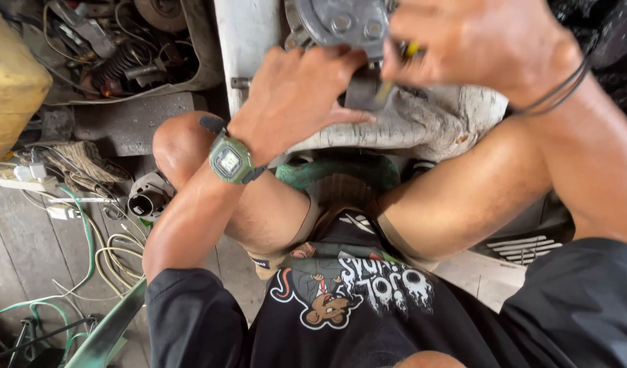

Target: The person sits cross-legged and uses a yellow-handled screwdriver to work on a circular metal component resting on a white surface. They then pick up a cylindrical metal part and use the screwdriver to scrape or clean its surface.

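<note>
Fingers of the left hand (296, 92) curl against the lower edge of a round grey metal part (344, 24), steadying it from below. The right hand (477, 41) is closed around a thin tool with a yellow handle (410, 50), its tip at the part's underside; that hand is blurred, so the exact grip is hard to tell. The part sits at the top of the view on a pale, worn wooden block (429, 119), between the person's knees.

The tool could slip off and jab the left fingers, which lie right beside its tip. The part could also roll, since only 1 hand braces it.

Wooden floorboards (27, 238) carry loose cables (88, 259), a white power strip (24, 182) and a tray of scrap parts (122, 54).
</note>
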